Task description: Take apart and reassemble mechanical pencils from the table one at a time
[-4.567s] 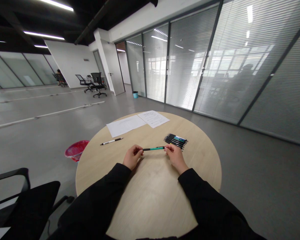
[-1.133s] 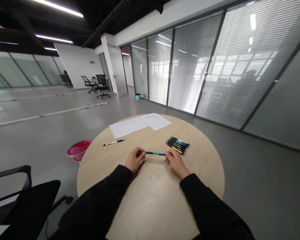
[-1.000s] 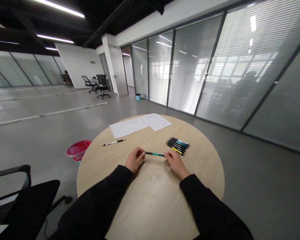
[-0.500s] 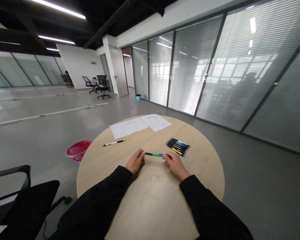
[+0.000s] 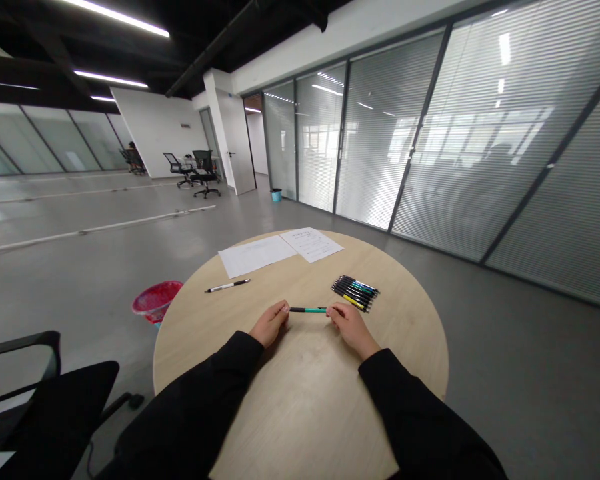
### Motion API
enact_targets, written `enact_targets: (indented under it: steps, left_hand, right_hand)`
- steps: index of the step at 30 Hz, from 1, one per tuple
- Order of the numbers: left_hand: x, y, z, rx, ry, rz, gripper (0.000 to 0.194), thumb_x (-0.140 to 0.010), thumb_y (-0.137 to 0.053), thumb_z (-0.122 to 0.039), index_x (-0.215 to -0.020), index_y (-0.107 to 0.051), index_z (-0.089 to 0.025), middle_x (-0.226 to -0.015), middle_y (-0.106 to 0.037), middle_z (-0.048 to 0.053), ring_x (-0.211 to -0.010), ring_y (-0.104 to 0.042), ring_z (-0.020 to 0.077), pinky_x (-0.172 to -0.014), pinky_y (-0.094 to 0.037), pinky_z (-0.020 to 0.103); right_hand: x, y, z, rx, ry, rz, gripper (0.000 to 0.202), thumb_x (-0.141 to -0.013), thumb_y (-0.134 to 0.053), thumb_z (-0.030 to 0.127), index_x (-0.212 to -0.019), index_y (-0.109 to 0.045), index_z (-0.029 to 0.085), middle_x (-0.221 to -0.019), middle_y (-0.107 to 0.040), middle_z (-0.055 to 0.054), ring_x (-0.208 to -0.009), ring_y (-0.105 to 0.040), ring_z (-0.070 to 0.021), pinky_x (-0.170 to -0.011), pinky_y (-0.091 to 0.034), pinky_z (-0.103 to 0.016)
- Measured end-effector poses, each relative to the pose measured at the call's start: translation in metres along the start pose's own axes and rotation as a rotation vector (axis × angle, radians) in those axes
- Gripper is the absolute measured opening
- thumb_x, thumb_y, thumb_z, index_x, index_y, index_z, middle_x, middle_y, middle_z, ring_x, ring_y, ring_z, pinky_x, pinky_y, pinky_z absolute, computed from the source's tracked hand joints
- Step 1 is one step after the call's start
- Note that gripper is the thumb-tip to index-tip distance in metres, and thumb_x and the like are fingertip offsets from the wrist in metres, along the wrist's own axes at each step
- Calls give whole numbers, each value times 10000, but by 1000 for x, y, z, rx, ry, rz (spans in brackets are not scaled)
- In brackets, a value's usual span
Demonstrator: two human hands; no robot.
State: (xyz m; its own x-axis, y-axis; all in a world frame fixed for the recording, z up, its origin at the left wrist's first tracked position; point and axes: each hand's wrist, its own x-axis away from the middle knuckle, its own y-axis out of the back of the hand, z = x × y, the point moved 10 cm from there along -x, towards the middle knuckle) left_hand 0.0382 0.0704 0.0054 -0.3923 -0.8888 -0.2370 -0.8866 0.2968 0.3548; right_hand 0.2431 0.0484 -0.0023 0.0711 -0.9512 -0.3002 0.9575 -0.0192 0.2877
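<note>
Fingers curled, the left hand (image 5: 270,325) pinches a green pen (image 5: 309,310) by its dark end, forearm (image 5: 195,403) slanting inward. It runs level to the right hand (image 5: 351,327), whose bent fingers grip the other end, seemingly above the table (image 5: 305,413).

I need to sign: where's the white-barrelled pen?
In the head view, the white-barrelled pen lies at left on the table, nearest the left paper.

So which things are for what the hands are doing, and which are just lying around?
Part of it:
green pen, held by the left hand and right hand
probably the row of pens

Lying around, it seems:
white-barrelled pen
paper sheets
red bin
</note>
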Motion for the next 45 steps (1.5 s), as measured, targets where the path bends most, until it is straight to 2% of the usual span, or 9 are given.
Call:
enact_targets:
  steps: [8, 13, 20, 24, 27, 31, 34, 38, 45]
  left_hand:
    - [1, -1, -6, 55, 25, -8, 458, -924, -459, -579, -644, -438, -218, -560, -475, -30, -547, -457, 140, -582, -386, 275]
    - [2, -6, -8, 174, 75, -8, 464, -899, -485, -593, -631, -414, -221, -549, -411, -51, -503, -442, 122, -531, -387, 267]
    - [5, 2, -2, 117, 149, -122, 525, -882, -465, -646, -585, -395, -219, -486, -374, -63, -438, -380, 102, -467, -326, 253]
    - [5, 2, 0, 125, 162, -133, 556, -889, -439, -664, -562, -379, -218, -460, -365, -61, -422, -373, 95, -455, -315, 247]
    - [3, 2, -4, 159, 109, -129, 520, -905, -449, -633, -617, -436, -201, -498, -420, -52, -452, -417, 98, -471, -348, 240]
    - [3, 7, -11, 231, 28, -149, 378, -845, -624, -545, -850, -531, -178, -628, -518, -48, -540, -500, 101, -520, -419, 228]
    - [4, 9, -16, 276, 5, -149, 377, -801, -707, -473, -973, -554, -174, -747, -581, -22, -638, -575, 113, -610, -496, 256]
    - [4, 13, -18, 260, -3, -174, 347, -789, -729, -441, -944, -584, -166, -764, -615, -8, -678, -622, 127, -693, -544, 300]
    - [3, 16, 0, 281, 115, -229, 380, -751, -748, -471, -884, -591, -151, -711, -667, 16, -643, -659, 144, -652, -544, 298]
  right_hand:
    - [0, 1, 8, 33, 35, -5, 316, -895, -538, 453, -708, -616, 210, -615, -528, 9, -597, -478, -170, -575, -339, -270]
    - [1, 3, 12, 56, 60, -25, 288, -907, -531, 430, -749, -621, 207, -646, -544, 3, -622, -491, -171, -586, -343, -275]
    - [2, 2, 17, 59, 82, -26, 311, -916, -536, 428, -715, -597, 197, -630, -503, 16, -612, -463, -155, -579, -327, -269]
    - [1, 1, 15, 48, 76, -22, 320, -914, -538, 432, -706, -593, 196, -621, -497, 18, -603, -457, -152, -568, -323, -266]
    - [0, 1, 11, 37, 68, -22, 314, -912, -540, 430, -713, -602, 196, -621, -504, 16, -600, -464, -153, -562, -325, -265]
    - [-1, 2, 7, 23, 59, -33, 305, -908, -541, 422, -714, -610, 196, -612, -510, 15, -585, -470, -152, -554, -329, -264]
    - [-2, 3, 5, 24, 57, -45, 296, -903, -548, 419, -727, -626, 195, -611, -517, 12, -581, -471, -152, -548, -336, -262]
    - [-2, 4, 1, 11, 31, -55, 297, -897, -550, 428, -738, -639, 194, -605, -527, 9, -569, -476, -152, -536, -344, -258]
    - [-2, 1, -4, -23, -25, -39, 260, -854, -586, 393, -732, -674, 181, -641, -613, -16, -571, -516, -153, -543, -381, -264]
